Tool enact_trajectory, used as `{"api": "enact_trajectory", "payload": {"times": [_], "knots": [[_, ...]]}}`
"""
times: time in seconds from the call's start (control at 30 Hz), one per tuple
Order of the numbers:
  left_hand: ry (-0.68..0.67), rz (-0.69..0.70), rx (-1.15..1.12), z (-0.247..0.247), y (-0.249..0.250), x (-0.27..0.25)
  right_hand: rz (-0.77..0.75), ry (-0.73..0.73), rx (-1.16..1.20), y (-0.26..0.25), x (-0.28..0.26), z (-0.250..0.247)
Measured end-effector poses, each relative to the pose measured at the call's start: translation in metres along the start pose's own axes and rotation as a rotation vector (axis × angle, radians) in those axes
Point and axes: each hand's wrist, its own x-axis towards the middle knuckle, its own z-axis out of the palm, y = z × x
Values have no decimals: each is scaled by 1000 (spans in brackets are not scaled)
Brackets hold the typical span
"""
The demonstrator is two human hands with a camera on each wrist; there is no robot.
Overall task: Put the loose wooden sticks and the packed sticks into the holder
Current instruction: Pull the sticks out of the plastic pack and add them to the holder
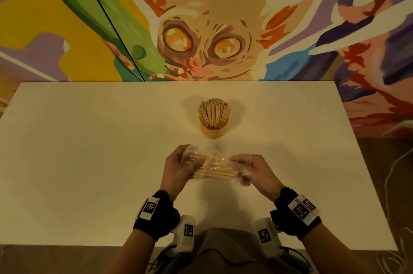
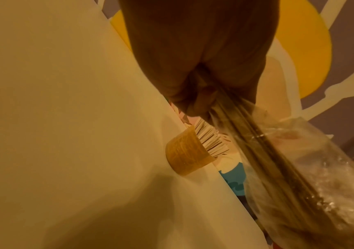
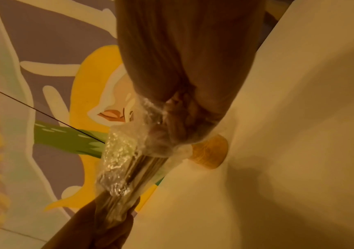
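Head camera looked down over white table; both wrist cameras sat close behind fingers, sharing round wooden holder

packed sticks blurred (left wrist), fingertips hidden

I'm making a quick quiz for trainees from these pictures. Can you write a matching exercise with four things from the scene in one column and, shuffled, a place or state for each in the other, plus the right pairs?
Things
1. holder
2. packed sticks
3. left hand
4. right hand

Places or states
A. held in the air between both hands, in clear plastic
B. grips the plastic at the pack's right end
C. stands upright on the table, full of sticks
D. grips the pack's left end

Pairs: 1-C, 2-A, 3-D, 4-B
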Motion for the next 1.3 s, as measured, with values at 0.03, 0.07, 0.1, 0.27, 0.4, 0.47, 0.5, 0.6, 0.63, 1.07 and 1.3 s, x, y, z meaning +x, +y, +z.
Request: {"api": "enact_trajectory", "payload": {"times": [0.03, 0.07, 0.1, 0.27, 0.4, 0.47, 0.5, 0.6, 0.63, 1.07, 1.3], "knots": [[0, -4, 2, 0, 0, 0, -17, 7, -21, 1, -1, 0], [2, -6, -9, 1, 2, 0, -33, 13, -30, 1, -1, 0], [8, -7, -31, 1, 2, -1, -38, 23, -16, 1, -1, 0], [16, -21, -118, 2, 3, -3, -5, 24, 72, -1, -3, -2], [-43, 1, -42, 3, 8, -2, 12, 22, 131, 4, -2, 0], [-62, -10, -14, 3, 11, -1, -16, 25, 140, 6, -3, -1], [-65, -16, -10, 2, 12, -1, -31, 21, 137, 6, -3, -3], [-19, -16, -35, -5, 8, 1, -72, 0, 116, 1, -6, -13], [10, -18, -62, -9, 6, 2, -74, -11, 108, -1, -7, -18], [-41, -9, -52, 1, 4, -3, -97, 15, 15, -9, -4, -6], [105, -98, -260, -23, -13, 2, -80, 25, 88, -17, -3, -40]]}}
